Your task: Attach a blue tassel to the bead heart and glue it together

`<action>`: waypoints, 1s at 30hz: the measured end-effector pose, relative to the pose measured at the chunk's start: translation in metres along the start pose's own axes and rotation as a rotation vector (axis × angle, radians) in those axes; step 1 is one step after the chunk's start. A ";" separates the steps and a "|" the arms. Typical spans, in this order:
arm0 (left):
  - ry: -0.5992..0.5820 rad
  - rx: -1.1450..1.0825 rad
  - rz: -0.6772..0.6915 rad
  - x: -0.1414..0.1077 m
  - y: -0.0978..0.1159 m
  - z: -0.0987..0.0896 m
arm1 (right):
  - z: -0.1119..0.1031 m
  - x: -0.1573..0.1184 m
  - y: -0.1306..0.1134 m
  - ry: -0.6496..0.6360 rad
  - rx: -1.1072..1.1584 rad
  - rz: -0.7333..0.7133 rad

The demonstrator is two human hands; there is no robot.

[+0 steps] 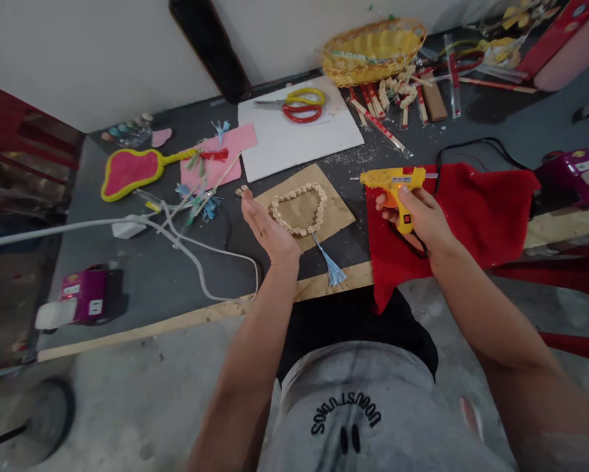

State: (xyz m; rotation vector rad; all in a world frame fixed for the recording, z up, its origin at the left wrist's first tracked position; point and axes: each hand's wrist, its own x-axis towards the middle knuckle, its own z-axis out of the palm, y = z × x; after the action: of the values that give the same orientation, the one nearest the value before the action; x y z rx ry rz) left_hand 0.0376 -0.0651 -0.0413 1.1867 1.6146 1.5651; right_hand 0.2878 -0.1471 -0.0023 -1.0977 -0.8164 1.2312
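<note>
My right hand [425,216] is wrapped round the handle of a yellow hot glue gun [393,177], its nozzle pointing left above the edge of a red cloth [491,216]. Between the fingertips of my left hand [269,226] is a small beige braided piece [242,191]. Just right of that hand, a loop of small beige knotted pieces [319,213] lies on a square of brown cardboard [336,203]. From the loop's lower side a light blue tassel [332,265] hangs towards the table's front edge.
A white board [269,154] carries red-and-yellow scissors [302,108]. Behind are a yellow wicker basket [373,52] and chopsticks in red wrappers [378,124]. At left lie a pink-and-yellow fuzzy hand mirror shape [132,174], white cable [201,269] and a purple device [82,295].
</note>
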 end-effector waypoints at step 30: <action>-0.104 0.036 0.083 0.015 -0.029 -0.005 | -0.001 0.002 0.003 0.035 0.012 0.014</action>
State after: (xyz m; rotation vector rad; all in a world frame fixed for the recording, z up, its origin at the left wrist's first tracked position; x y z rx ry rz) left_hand 0.0215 -0.0510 -0.0663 1.3480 1.5504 1.5043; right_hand 0.2883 -0.1453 -0.0057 -1.1142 -0.7753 1.2233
